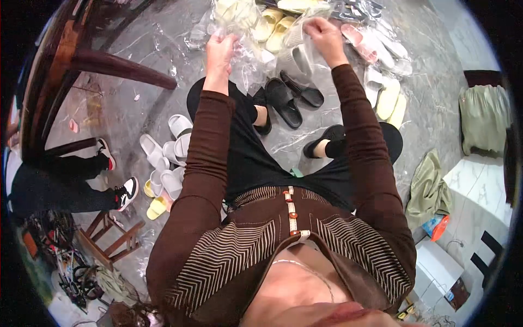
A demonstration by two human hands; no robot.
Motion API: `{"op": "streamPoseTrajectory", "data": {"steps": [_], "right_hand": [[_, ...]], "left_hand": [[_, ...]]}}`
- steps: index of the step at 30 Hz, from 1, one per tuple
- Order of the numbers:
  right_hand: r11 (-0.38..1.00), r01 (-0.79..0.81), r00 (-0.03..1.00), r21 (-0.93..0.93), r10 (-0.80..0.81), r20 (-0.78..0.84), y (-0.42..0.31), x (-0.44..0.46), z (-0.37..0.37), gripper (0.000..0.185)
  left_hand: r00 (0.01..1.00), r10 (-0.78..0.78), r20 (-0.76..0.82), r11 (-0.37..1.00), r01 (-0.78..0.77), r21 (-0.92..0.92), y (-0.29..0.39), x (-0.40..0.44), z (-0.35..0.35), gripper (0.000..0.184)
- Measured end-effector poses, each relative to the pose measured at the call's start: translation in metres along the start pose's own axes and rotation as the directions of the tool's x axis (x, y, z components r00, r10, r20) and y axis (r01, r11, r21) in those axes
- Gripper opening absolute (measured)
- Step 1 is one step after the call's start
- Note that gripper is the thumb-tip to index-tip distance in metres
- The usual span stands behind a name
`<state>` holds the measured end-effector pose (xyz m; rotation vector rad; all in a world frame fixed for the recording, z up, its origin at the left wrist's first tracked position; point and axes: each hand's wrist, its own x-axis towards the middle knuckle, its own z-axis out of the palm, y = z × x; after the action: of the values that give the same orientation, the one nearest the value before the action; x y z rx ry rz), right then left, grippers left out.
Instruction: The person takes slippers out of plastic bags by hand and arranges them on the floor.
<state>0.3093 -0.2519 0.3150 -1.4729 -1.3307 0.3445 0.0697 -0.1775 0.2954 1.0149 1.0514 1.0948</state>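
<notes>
My left hand (219,53) is closed at the upper middle, its fingers pinching the edge of a clear plastic bag (248,57). To its right, my right hand (325,39) is closed on the same crinkled plastic, with a grey slipper (300,61) showing through or beside it. Whether that slipper is inside the bag I cannot tell. Below and between the hands, black slippers (284,103) lie on the floor. Yellow slippers (279,31) are just beyond, between the two hands. Pink slippers (359,42) lie right of my right hand.
Grey slippers (166,150) are piled left of my legs, with yellow ones (157,207) below. Pale yellow slippers (389,102) lie at the right. Another person's legs and sneakers (128,192) are at the left, near a wooden stool (111,240). Green cloth (429,188) lies at the right.
</notes>
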Motion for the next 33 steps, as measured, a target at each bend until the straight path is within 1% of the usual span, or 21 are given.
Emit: {"op": "streamPoseTrajectory", "data": {"steps": [1,2,5,6,9,10,13,14,16,17,18,20,21,22,25,26,29,30,32,33], "right_hand": [[1.000,0.007,0.999,0.025,-0.008,0.045,-0.006,0.006,0.001,0.005],[1.000,0.013,0.999,0.023,-0.015,0.053,-0.010,0.013,0.002,0.005],[0.996,-0.035,0.988,0.085,0.022,0.156,-0.020,0.017,0.010,0.007],[0.996,-0.036,0.987,0.082,0.023,0.157,-0.034,0.018,0.010,0.007],[0.994,0.082,0.964,-0.077,-0.059,0.257,-0.076,0.016,0.006,0.012],[0.994,0.075,0.965,-0.077,-0.053,0.257,-0.077,0.015,0.005,0.012],[0.990,0.028,1.000,0.140,-0.029,0.005,-0.074,0.025,0.000,0.009],[0.990,0.018,1.000,0.138,-0.020,0.019,-0.076,0.023,-0.002,0.009],[0.983,0.080,0.997,-0.168,-0.077,0.023,-0.082,0.013,-0.010,0.007],[0.941,0.114,0.993,-0.318,-0.111,0.027,-0.086,0.010,-0.015,0.007],[0.940,0.120,0.993,-0.320,-0.116,0.030,-0.090,0.013,-0.021,0.007],[0.998,-0.026,1.000,-0.062,0.026,0.007,-0.098,0.009,-0.035,0.009],[0.992,-0.101,0.995,0.071,0.101,0.000,-0.101,0.003,-0.041,0.010],[0.992,-0.104,0.994,0.070,0.104,-0.009,-0.103,-0.003,-0.045,0.010],[0.991,-0.120,0.992,0.061,0.117,0.036,-0.102,-0.024,-0.055,0.011],[0.990,-0.126,0.992,0.061,0.124,0.032,-0.098,-0.031,-0.058,0.011],[0.999,0.007,0.999,0.036,-0.009,0.038,-0.085,-0.053,-0.068,0.011],[0.999,0.008,1.000,0.034,-0.009,0.026,-0.083,-0.061,-0.067,0.011],[0.992,-0.075,0.996,0.100,0.069,0.058,-0.078,-0.080,-0.056,0.016],[0.992,-0.073,0.997,0.101,0.070,0.038,-0.074,-0.094,-0.050,0.016]], "left_hand": [[1.000,0.011,0.003,1.000,-0.011,0.017,0.003,0.001,0.000,0.035],[1.000,0.013,-0.004,1.000,-0.013,0.009,0.007,0.000,0.001,0.035],[0.997,0.072,0.019,0.992,-0.069,-0.101,0.012,-0.008,0.003,0.043],[0.997,0.071,0.019,0.992,-0.068,-0.103,0.013,-0.008,0.003,0.043],[0.993,0.115,0.003,0.989,-0.114,-0.092,0.012,-0.008,0.004,0.046],[0.994,0.109,0.005,0.990,-0.108,-0.089,0.010,-0.009,0.002,0.046],[0.980,0.200,-0.021,0.976,-0.201,-0.082,0.005,0.000,0.000,0.047],[0.982,0.187,-0.030,0.978,-0.189,-0.083,0.005,-0.003,0.000,0.047],[0.992,0.126,-0.025,0.991,-0.127,-0.037,0.009,-0.007,-0.002,0.049],[0.995,0.101,-0.016,0.995,-0.102,-0.015,0.010,-0.006,-0.002,0.050],[0.994,0.104,-0.019,0.994,-0.105,-0.020,0.006,0.003,-0.002,0.050],[0.994,0.109,-0.008,0.991,-0.109,-0.077,-0.006,0.012,-0.003,0.033],[0.994,0.112,0.004,0.989,-0.111,-0.102,-0.009,0.012,-0.003,0.027],[0.994,0.112,0.013,0.989,-0.110,-0.099,-0.012,0.012,-0.002,0.027],[0.994,0.088,0.067,0.995,-0.085,-0.052,0.015,-0.017,0.014,0.039],[0.994,0.083,0.072,0.996,-0.080,-0.048,0.009,-0.019,0.013,0.039],[0.977,0.141,0.158,0.987,-0.152,0.059,-0.015,-0.025,0.004,0.055],[0.975,0.144,0.169,0.986,-0.156,0.060,-0.009,-0.035,0.013,0.055],[0.975,0.140,0.174,0.989,-0.130,-0.070,-0.001,-0.078,0.038,0.054],[0.973,0.139,0.184,0.985,-0.116,-0.130,0.002,-0.095,0.052,0.054]]}}
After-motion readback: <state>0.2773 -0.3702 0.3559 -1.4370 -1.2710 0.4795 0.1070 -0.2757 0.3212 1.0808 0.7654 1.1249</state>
